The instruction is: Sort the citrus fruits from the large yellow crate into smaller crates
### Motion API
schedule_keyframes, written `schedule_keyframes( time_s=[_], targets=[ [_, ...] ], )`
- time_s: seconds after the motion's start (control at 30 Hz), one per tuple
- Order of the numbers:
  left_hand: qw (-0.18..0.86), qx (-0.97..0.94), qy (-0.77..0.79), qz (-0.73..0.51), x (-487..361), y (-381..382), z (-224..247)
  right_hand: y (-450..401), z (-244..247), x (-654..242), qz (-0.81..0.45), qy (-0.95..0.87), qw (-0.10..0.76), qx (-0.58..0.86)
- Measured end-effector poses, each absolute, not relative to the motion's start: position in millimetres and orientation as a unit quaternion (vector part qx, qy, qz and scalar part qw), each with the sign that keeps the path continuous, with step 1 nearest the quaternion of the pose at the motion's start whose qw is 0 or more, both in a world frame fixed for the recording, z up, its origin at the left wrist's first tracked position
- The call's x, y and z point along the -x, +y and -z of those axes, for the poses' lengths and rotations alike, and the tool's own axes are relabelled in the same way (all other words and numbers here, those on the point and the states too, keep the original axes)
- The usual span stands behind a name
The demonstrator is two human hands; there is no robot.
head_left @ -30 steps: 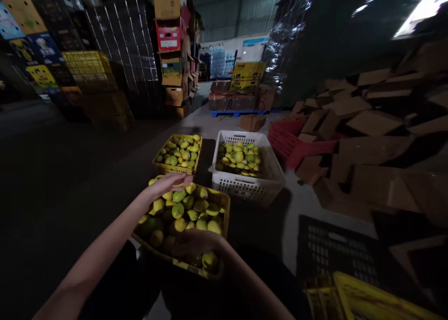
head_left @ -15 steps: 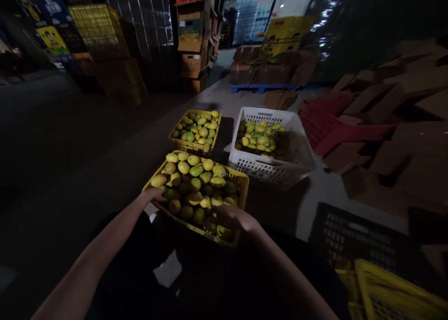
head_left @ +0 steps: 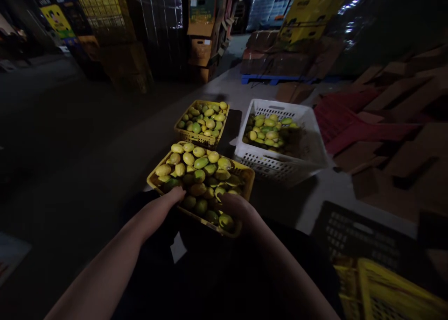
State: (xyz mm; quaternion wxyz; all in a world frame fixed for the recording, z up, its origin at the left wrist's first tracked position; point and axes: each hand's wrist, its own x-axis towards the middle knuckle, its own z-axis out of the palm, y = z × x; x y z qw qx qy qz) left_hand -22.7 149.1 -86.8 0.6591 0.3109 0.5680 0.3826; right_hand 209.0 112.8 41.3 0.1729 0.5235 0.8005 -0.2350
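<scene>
In front of me stands a yellow plastic crate (head_left: pixel 249 185) filled with lemons (head_left: pixel 201 162), some yellow and some greenish. My left hand (head_left: pixel 174 196) reaches over the crate's near left side, onto the fruit. Its fingers are mostly lost in shadow, so I cannot make out whether it grips a lemon. My right hand (head_left: pixel 235 205) lies over the lemons at the near right, fingers stretched toward the middle, with no fruit visibly held. Behind this crate is a second yellow crate (head_left: pixel 191 140) heaped with lemons. To the right, a white crate (head_left: pixel 315 142) is partly filled with lemons.
Flattened cardboard boxes (head_left: pixel 388 189) and a red plastic crate (head_left: pixel 350 124) lie on the right. At the lower right are a dark crate (head_left: pixel 360 236) and a yellow crate (head_left: pixel 392 287). A blue pallet (head_left: pixel 276 80) and stacked boxes (head_left: pixel 201 51) stand behind.
My left hand has moved right and inward, from the crate's left rim onto the lemons. My right hand has shifted slightly. The view has tilted down, and the crates appear farther right and higher.
</scene>
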Motion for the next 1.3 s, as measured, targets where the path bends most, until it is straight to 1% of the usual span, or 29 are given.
schedule_keyframes(
  time_s=[0.13, 0.27, 0.43, 0.53, 0.63, 0.7, 0.8, 0.87, 0.93, 1.03, 1.13, 1.2, 1.3],
  targets=[
    [0.614, -0.384, 0.615, -0.311, 19.9, 152.9, 80.1, 114.4, -48.3, -205.6, 0.232, 0.808, 0.157, -0.519],
    [0.588, -0.449, 0.625, -0.249, 31.8, 161.3, 68.5, 112.3, -52.4, -207.2, 0.229, 0.815, 0.142, -0.513],
    [0.564, -0.510, 0.619, -0.197, 56.9, 177.8, 37.0, 107.5, -51.4, -215.3, 0.230, 0.835, 0.102, -0.489],
    [0.544, -0.565, 0.583, -0.215, 64.2, 177.4, 7.1, 112.3, -50.5, -214.3, 0.257, 0.828, 0.067, -0.495],
    [0.562, -0.578, 0.508, -0.304, 60.1, 162.4, -21.0, 124.4, -50.1, -204.3, 0.293, 0.807, 0.029, -0.512],
    [0.603, -0.520, 0.461, -0.391, 52.4, 148.6, -33.9, 133.0, -48.1, -193.8, 0.369, 0.783, -0.041, -0.499],
    [0.662, -0.389, 0.407, -0.495, 38.4, 132.8, -43.3, 141.5, -40.8, -175.6, 0.534, 0.689, -0.225, -0.435],
    [0.674, -0.332, 0.397, -0.526, 29.4, 128.3, -45.6, 143.4, -35.5, -163.8, 0.601, 0.596, -0.342, -0.407],
    [0.674, -0.315, 0.399, -0.536, 21.0, 127.8, -46.6, 143.8, -32.9, -154.5, 0.639, 0.505, -0.415, -0.406],
    [0.683, -0.319, 0.408, -0.515, 10.3, 132.5, -48.3, 146.7, -36.1, -148.7, 0.685, 0.388, -0.466, -0.404],
    [0.679, -0.372, 0.426, -0.468, 3.9, 144.2, -50.6, 155.9, -43.2, -152.8, 0.716, 0.288, -0.497, -0.397],
    [0.651, -0.427, 0.432, -0.455, 1.5, 155.1, -50.4, 163.7, -46.9, -159.6, 0.715, 0.243, -0.518, -0.401],
    [0.572, -0.506, 0.460, -0.453, -3.8, 170.6, -42.7, 171.7, -50.5, -171.8, 0.694, 0.221, -0.552, -0.406]
  ],
)
